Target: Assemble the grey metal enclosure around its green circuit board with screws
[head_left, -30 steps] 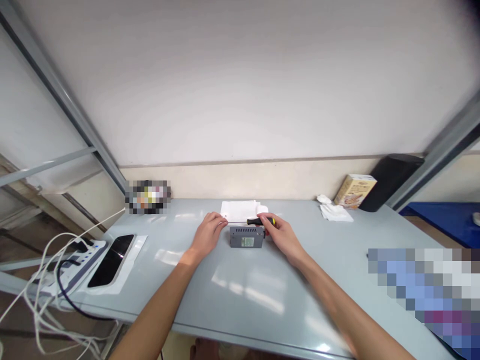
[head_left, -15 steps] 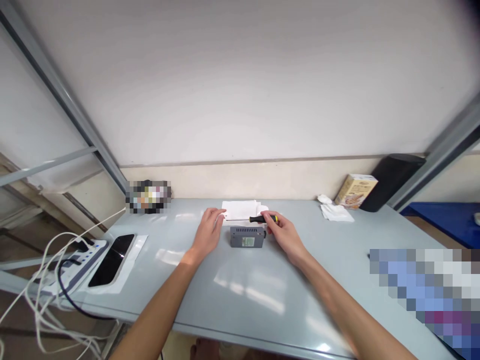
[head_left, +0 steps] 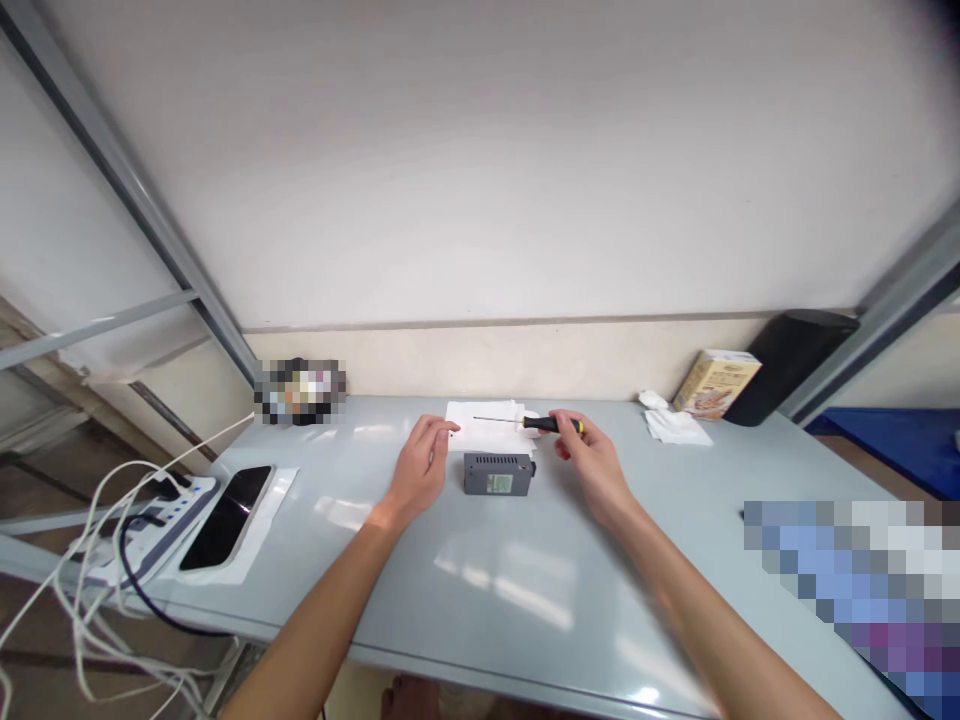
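Note:
My right hand grips a screwdriver by its black and yellow handle. The thin shaft points left over a white paper sheet and is lifted off it. My left hand rests at the paper's left edge, fingers stretched out and holding nothing that I can see. Tiny dark specks, too small to identify, lie by its fingertips. Between my hands a dark grey box-shaped device stands on the table, with slots along its upper part, a pale label and a small black knob-like part on its right.
The grey table backs onto a wall. At left lie a phone and a power strip with tangled white cables. Back right hold crumpled tissue, a yellow carton and a black cylinder. Metal posts stand at both sides.
My right hand has drawn the screwdriver to the right and slightly up, so its tip is now away from my left fingers. The left hand and the grey device stay nearly in place.

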### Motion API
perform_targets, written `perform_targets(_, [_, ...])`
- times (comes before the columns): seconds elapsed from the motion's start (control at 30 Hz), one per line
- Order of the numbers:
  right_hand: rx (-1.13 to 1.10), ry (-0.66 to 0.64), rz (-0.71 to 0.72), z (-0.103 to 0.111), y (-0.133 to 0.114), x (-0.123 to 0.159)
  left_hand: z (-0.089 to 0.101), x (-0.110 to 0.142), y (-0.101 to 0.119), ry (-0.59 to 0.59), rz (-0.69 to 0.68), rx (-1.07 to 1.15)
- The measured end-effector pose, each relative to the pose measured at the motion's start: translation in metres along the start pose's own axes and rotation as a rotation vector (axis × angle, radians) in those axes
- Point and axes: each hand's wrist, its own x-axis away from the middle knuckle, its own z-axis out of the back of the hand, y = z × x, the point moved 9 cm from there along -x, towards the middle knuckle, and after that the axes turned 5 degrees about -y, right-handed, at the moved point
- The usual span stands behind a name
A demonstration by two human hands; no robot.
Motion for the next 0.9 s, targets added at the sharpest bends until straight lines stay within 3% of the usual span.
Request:
perform_targets(0.57, [-0.199, 0.063, 0.053, 0.015, -0.012, -0.003, -0.012, 0.005, 0.028, -0.205, -0.094, 0.047])
perform_targets(0.9, [-0.237, 0.226, 0.153, 0.043, -0.031, -0.003, -0.022, 0.008, 0.050, -0.242, -0.211, -0.011])
